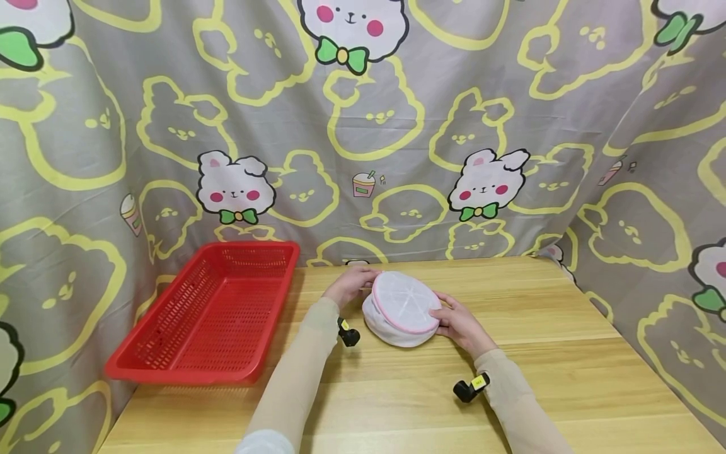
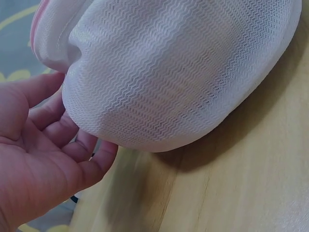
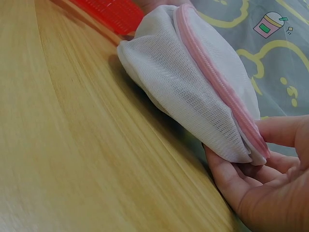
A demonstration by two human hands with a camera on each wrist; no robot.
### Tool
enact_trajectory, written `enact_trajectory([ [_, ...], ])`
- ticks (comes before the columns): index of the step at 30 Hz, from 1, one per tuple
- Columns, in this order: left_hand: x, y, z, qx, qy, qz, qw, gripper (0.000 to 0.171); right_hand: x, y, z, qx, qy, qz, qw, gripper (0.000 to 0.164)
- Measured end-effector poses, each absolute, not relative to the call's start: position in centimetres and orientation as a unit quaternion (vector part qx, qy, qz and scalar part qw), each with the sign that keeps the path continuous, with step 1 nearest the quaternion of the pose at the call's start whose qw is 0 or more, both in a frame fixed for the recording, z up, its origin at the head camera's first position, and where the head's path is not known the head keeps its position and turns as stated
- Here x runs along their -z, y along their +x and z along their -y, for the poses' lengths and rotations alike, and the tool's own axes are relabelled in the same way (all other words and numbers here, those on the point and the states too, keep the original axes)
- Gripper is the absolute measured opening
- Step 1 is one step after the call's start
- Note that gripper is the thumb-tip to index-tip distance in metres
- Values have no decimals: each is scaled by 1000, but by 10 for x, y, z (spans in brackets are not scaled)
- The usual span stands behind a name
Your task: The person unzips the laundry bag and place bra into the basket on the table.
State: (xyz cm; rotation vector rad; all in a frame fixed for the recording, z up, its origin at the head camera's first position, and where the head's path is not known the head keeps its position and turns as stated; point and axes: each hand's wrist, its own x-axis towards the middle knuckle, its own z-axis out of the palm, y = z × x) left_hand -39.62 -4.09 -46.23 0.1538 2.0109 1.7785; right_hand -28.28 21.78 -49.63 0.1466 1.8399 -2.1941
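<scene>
A round white mesh laundry bag [image 1: 405,304] with a pink zipper is held over the wooden table, its lid side tilted up. My left hand [image 1: 353,285] grips its far left edge; in the left wrist view, the fingers [image 2: 57,126] curl at the side of the mesh. At the right edge, my right hand [image 1: 462,325] pinches the bag, thumb on the lid. In the right wrist view the pink zipper [image 3: 212,75] runs along the rim, and other fingers [image 3: 227,181] reach beneath it. The bag's mesh sags between both hands, low over the tabletop.
A red plastic basket [image 1: 258,359] with perforated walls stands on the left of the table [image 1: 544,315]. A grey curtain [image 1: 391,139] with cartoon animals hangs behind and around it. Small black cameras sit on both wrists.
</scene>
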Motion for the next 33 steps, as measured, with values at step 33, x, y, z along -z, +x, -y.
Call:
enact_trajectory([
  [33, 457, -390, 42, -624, 75, -763, 148, 21, 498, -285, -215, 704, 65, -703, 79, 43],
])
